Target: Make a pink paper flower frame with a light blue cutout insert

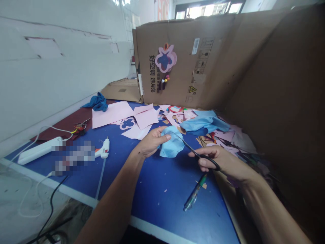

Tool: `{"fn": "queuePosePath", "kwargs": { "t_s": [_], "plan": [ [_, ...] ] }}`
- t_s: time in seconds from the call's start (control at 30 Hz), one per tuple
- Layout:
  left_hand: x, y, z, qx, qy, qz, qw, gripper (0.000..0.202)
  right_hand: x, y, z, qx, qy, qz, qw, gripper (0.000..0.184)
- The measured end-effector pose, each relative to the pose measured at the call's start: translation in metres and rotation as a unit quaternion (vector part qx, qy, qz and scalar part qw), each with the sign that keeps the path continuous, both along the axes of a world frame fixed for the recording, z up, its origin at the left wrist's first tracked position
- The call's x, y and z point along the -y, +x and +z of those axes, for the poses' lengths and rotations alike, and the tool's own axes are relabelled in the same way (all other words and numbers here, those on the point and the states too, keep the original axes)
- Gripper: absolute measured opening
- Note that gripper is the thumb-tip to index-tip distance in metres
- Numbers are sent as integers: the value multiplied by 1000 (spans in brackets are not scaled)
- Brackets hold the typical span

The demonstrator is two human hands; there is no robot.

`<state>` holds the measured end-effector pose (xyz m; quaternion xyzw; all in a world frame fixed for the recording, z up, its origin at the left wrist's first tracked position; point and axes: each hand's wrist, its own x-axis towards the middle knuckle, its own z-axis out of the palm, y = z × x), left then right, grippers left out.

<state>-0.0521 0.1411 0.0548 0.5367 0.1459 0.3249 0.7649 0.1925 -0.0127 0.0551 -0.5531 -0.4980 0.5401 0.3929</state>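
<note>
My left hand (151,141) pinches a light blue cut-out piece of sheet (171,146) and holds it just above the blue table (157,189). My right hand (220,161) grips black-handled scissors (200,154), whose blades reach into the right edge of the blue piece. Below my right hand a green pen (195,193) lies on the table. Behind the blue piece lie pink paper sheets (127,115) and a crumpled light blue sheet (204,123).
A white glue gun (103,150) and a white power strip (38,150) lie at the left, with cables trailing off the table edge. Cardboard walls (266,84) close the back and right; a pink-and-blue flower ornament (165,59) hangs there. Scraps litter the right side. A blue cloth (98,102) sits far left.
</note>
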Motion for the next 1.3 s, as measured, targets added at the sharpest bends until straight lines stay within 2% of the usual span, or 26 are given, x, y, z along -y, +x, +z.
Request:
{"fn": "queuePosePath", "kwargs": {
  "t_s": [1.3],
  "plan": [
    [11,16,1,41,-41,55,997,39,-9,-3,-4,5,30,-23,999,67]
  ]
}}
